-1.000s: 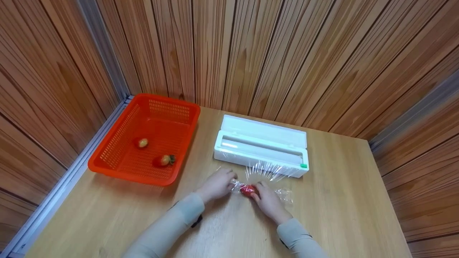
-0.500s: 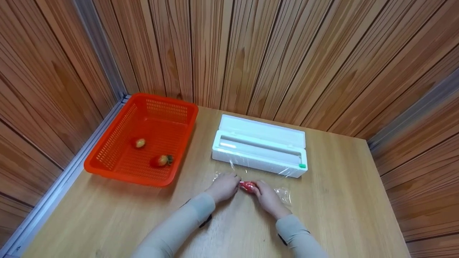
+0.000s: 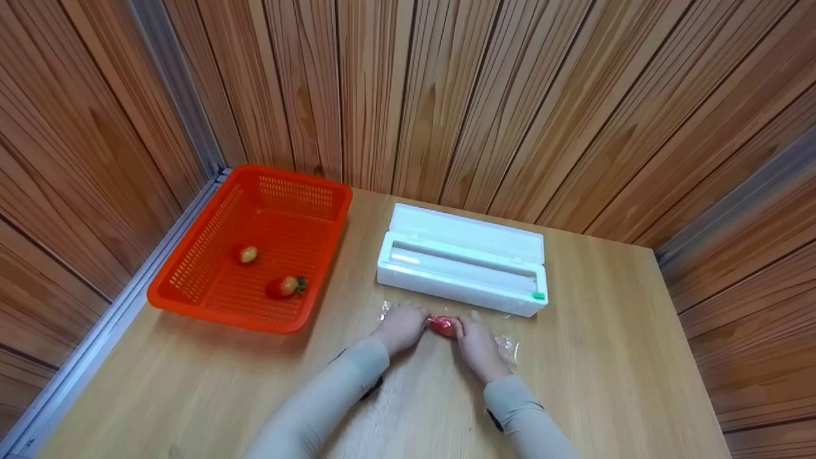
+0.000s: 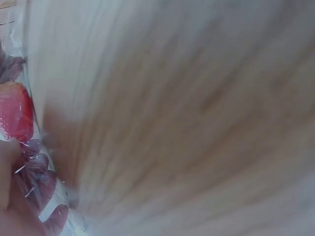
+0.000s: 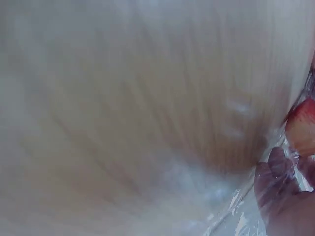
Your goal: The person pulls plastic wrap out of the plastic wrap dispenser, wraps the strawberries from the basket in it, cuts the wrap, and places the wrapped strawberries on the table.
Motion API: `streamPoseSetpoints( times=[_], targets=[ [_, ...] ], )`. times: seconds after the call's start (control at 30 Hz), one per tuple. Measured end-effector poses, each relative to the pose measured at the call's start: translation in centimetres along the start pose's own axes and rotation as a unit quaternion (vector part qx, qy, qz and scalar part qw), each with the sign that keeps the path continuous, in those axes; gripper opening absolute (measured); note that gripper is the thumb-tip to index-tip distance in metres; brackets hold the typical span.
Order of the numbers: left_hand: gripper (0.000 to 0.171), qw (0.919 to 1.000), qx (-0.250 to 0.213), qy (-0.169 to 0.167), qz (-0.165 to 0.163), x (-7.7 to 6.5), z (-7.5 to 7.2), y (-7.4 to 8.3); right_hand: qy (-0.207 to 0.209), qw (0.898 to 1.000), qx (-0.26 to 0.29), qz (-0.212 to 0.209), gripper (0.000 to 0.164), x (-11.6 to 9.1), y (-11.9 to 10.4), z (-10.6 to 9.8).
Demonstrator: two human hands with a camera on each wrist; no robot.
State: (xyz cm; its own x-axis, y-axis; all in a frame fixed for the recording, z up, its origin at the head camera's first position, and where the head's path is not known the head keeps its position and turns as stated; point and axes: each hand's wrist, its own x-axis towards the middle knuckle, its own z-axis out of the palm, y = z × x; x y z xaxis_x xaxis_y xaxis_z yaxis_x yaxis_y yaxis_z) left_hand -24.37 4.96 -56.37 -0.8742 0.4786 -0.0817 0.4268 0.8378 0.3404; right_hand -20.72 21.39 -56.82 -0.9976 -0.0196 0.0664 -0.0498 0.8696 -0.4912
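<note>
A red strawberry (image 3: pixel 442 326) sheathed in clear plastic wrap lies between my two hands, in front of the white box. My left hand (image 3: pixel 403 326) pinches the wrap at the strawberry's left end. From the other side, my right hand (image 3: pixel 478 345) grips the strawberry's right end, thumb toward me. Up close in the left wrist view, the strawberry (image 4: pixel 16 112) looks glossy under film, and the fingers (image 4: pixel 43 189) show through the wrap. The right wrist view catches its paler side (image 5: pixel 301 129) beside the right fingers. Loose plastic wrap (image 3: pixel 508 350) sticks out past my right hand.
Behind my hands stands a white wrap dispenser box (image 3: pixel 462 294), lid up, with a roll inside and a green slider (image 3: pixel 539 296). An orange basket (image 3: pixel 220 320) at left holds two strawberries, one (image 3: pixel 287 286) with green leaves. Wooden panel walls surround the table (image 3: pixel 612 357).
My left hand has moved right, closer to the right hand. The wrap that fanned out toward the box is drawn in around the strawberry, and both hands sit slightly farther forward.
</note>
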Motion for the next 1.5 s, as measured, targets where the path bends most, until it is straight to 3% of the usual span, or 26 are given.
streamPoseSetpoints(
  times=[0.13,0.23,0.37,0.57,0.67,0.87,1.13,1.3,1.5],
  targets=[
    [0.032,0.9998,-0.014,-0.008,-0.011,0.3,0.1,0.2,0.014,1.0,0.015,0.022,0.024,0.0,0.0,-0.1],
    [0.032,0.9997,-0.019,-0.008,-0.015,0.5,0.1,0.3,0.005,0.998,0.035,0.047,0.028,-0.2,0.3,-0.2],
    [0.03,0.9996,-0.022,-0.001,-0.014,0.7,0.1,0.2,-0.02,0.997,0.02,0.065,0.03,-0.7,1.2,-0.8],
    [0.03,0.9995,-0.026,-0.012,-0.013,1.0,0.0,-0.1,-0.024,0.998,-0.038,0.04,0.015,-1.4,2.8,-1.5],
    [0.03,0.9997,-0.02,-0.016,-0.007,1.1,-0.1,-0.2,-0.006,0.999,-0.036,0.027,0.005,-1.4,3.4,-1.8],
    [0.027,0.9971,-0.053,-0.039,-0.037,1.2,-0.7,0.0,0.02,0.999,-0.009,0.038,0.01,-1.0,4.3,-2.1],
    [0.024,0.997,-0.017,-0.029,-0.07,1.6,-0.6,0.1,0.03,0.997,-0.032,0.057,0.007,-0.4,4.6,-2.1],
    [0.035,0.9968,-0.037,-0.017,-0.068,1.6,-0.6,0.0,0.023,0.995,-0.089,0.036,0.008,0.0,4.7,-1.9],
    [0.038,0.9922,-0.108,-0.021,-0.06,1.1,-0.9,-0.7,0.003,0.995,-0.096,0.027,0.011,0.2,4.7,-1.7]
  ],
)
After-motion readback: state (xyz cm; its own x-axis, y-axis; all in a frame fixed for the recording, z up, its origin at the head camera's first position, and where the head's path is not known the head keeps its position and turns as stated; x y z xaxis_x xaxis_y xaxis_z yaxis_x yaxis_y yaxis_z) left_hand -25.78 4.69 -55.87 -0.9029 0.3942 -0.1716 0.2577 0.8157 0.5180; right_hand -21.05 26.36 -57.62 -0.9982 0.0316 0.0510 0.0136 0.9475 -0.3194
